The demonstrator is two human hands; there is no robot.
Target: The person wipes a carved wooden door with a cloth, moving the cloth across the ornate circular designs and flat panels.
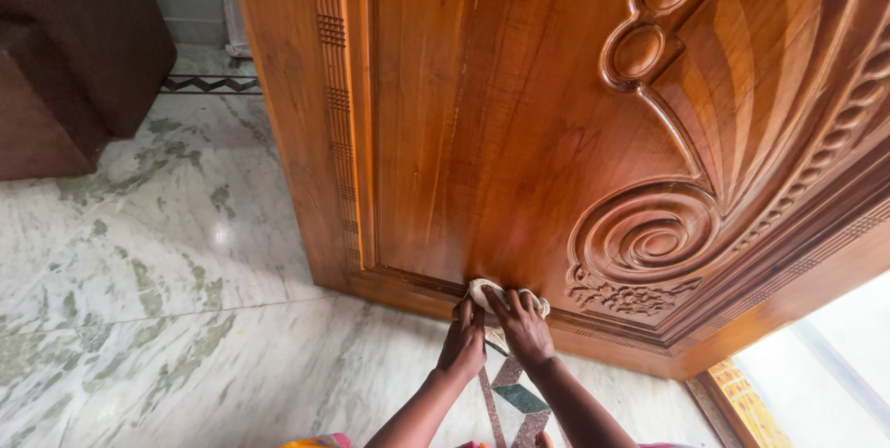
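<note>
Pressing a cloth (491, 292) to the carved door (519, 133), both hands (464, 341) (524, 328) side by side.

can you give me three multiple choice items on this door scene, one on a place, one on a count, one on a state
1. Where is the small pale cloth pressed?
A. on the low moulding of the carved brown wooden door
B. on the white and green marble floor
C. on the dark brown block at the far left

2. How many hands touch the cloth?
A. none
B. one
C. two

3. How does the door's flat panel look?
A. glossy
B. cracked through
C. painted white

Answers:
1. A, the cloth lies against the moulding just left of the carved spiral.
2. C, the left hand and right hand both have a grip on it.
3. A, light reflects off the smooth wood.
</note>
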